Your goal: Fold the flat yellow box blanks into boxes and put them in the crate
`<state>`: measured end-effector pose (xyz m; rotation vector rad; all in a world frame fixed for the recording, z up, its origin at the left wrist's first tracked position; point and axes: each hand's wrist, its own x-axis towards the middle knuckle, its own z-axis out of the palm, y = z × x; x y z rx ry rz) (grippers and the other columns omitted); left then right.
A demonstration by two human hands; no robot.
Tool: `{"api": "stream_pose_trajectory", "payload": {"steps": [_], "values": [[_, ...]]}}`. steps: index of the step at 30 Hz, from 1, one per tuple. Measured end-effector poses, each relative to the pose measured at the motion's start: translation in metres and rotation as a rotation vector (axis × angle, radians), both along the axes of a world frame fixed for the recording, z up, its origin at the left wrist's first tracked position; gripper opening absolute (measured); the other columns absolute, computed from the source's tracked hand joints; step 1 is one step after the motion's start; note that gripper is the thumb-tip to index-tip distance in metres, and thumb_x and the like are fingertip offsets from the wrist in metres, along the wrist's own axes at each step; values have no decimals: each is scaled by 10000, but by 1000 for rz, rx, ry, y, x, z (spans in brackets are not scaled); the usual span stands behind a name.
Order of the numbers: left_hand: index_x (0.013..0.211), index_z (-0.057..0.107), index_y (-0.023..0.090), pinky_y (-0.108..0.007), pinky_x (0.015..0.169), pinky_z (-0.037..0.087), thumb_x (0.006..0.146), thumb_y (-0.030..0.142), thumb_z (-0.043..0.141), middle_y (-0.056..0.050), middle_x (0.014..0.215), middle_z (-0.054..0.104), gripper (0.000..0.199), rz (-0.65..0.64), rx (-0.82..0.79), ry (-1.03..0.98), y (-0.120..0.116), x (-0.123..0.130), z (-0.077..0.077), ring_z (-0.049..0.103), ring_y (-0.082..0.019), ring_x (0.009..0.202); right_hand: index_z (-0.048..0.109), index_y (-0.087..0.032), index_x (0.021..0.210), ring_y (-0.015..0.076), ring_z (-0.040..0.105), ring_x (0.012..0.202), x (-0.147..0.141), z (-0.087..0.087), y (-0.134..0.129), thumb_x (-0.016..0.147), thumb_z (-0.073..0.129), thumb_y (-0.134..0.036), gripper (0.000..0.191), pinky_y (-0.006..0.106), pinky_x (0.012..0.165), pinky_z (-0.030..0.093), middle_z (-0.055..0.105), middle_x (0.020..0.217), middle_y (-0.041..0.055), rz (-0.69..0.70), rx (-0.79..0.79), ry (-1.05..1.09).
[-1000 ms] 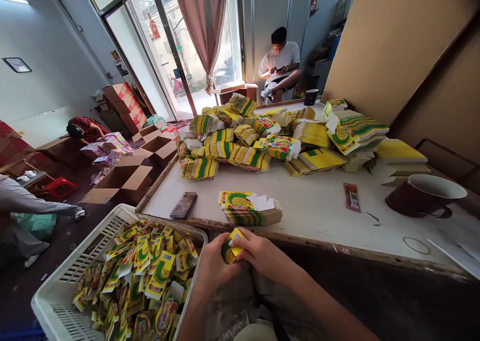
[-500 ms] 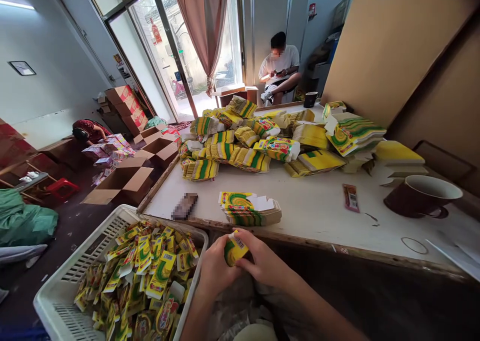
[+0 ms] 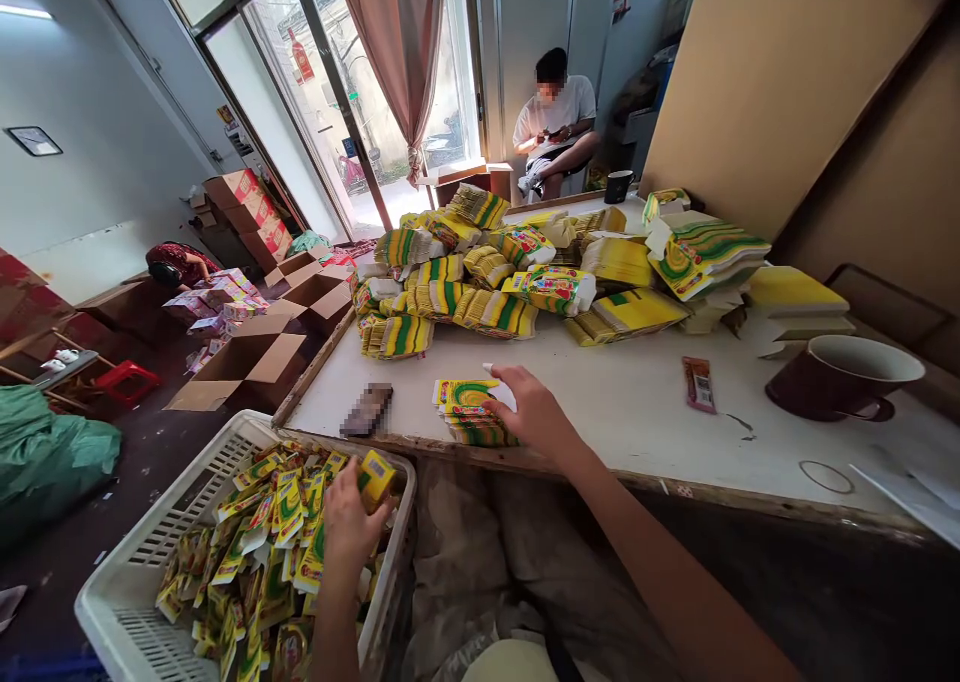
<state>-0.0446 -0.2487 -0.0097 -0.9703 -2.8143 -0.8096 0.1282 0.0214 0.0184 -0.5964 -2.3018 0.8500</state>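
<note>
My left hand (image 3: 352, 522) is over the white plastic basket (image 3: 247, 422), its fingers around a small yellow carton (image 3: 376, 477) with a barcode on its end. Many similar yellow and green cartons (image 3: 289, 507) lie heaped in the basket below. On the table, my right hand (image 3: 529, 412) reaches over a short stack of flat printed cartons (image 3: 469, 417). Its thumb lies on the stack's top, and the index finger, with a white covering on its tip, is stretched out apart from the thumb.
Bundles of flat cartons (image 3: 465, 292) are piled across the table (image 3: 622, 412). A blurred dark object (image 3: 367, 409), a small packet (image 3: 698, 384) and a maroon mug (image 3: 832, 382) lie nearer. Open cardboard boxes (image 3: 240, 372) stand left. Two people (image 3: 555, 122) are farther back.
My hands have parted. The left has carried the small carton left over the basket, while the right has moved up and forward onto the flat stack.
</note>
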Motion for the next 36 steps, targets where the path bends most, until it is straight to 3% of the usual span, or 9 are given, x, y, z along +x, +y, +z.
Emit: {"api": "stream_pose_trajectory", "payload": {"steps": [2, 5, 16, 20, 23, 26, 30, 33, 36], "values": [[1298, 497, 87, -582, 1069, 358, 662, 495, 702, -243, 1316, 556, 783, 127, -3, 76, -20, -22, -8, 477, -428, 1281, 592, -170, 1258, 296, 596, 1114, -8, -3, 13, 844, 658, -211, 422, 434, 951, 480, 651, 1202, 148, -31, 70, -141], [1258, 542, 88, -567, 1059, 385, 721, 545, 640, -233, 1277, 589, 712, 84, 31, 0, -31, -30, -21, 516, -401, 1250, 655, -160, 1142, 277, 624, 1032, -15, -12, 15, 843, 660, -177, 299, 389, 909, 489, 694, 1069, 128, 1, 95, -240], [1173, 654, 212, -454, 994, 480, 794, 419, 673, -118, 1203, 680, 432, -353, 250, -409, 29, 35, -16, 621, -282, 1147, 585, -173, 1124, 267, 610, 973, -16, -17, -10, 852, 555, -98, 284, 378, 858, 494, 602, 1074, 136, -115, 127, -161], [1254, 608, 226, -437, 981, 500, 761, 415, 724, -120, 1235, 674, 541, -445, 403, -633, 46, 54, -16, 623, -275, 1164, 537, -217, 1087, 233, 613, 858, -9, -5, -18, 802, 578, -112, 307, 379, 802, 514, 603, 955, 66, -76, -84, 77], [1279, 570, 193, -437, 980, 503, 705, 542, 742, -150, 1254, 653, 693, -457, 658, -783, 63, 68, -15, 608, -299, 1179, 514, -242, 1071, 200, 610, 778, -3, 4, -44, 783, 622, -159, 318, 342, 737, 518, 607, 868, 20, 123, -330, 191], [1138, 617, 173, -426, 947, 510, 773, 651, 600, -130, 1087, 681, 602, -356, 963, -890, 80, 80, -6, 634, -282, 1080, 508, -238, 1016, 165, 589, 711, 1, 6, -81, 773, 668, -217, 292, 299, 677, 500, 594, 801, -17, 354, -583, 220], [939, 613, 199, -342, 784, 533, 873, 626, 422, -48, 794, 582, 472, -208, 1275, -905, 98, 82, 14, 606, -186, 781, 515, -230, 1003, 146, 564, 732, -1, -1, -114, 742, 714, -279, 331, 280, 690, 474, 575, 804, -32, 466, -849, 276], [899, 589, 217, -265, 650, 492, 877, 653, 406, 2, 685, 471, 474, -138, 1270, -835, 104, 77, 15, 495, -134, 619, 547, -223, 950, 146, 532, 761, -4, -8, -117, 653, 784, -261, 382, 266, 680, 445, 573, 835, -31, 447, -869, 229], [979, 589, 226, -268, 685, 502, 853, 714, 410, -5, 746, 529, 535, -102, 1134, -800, 100, 74, 2, 543, -143, 679, 540, -221, 959, 132, 482, 699, -6, -15, -108, 648, 778, -261, 393, 256, 641, 407, 524, 752, -54, 345, -880, 231]]}}
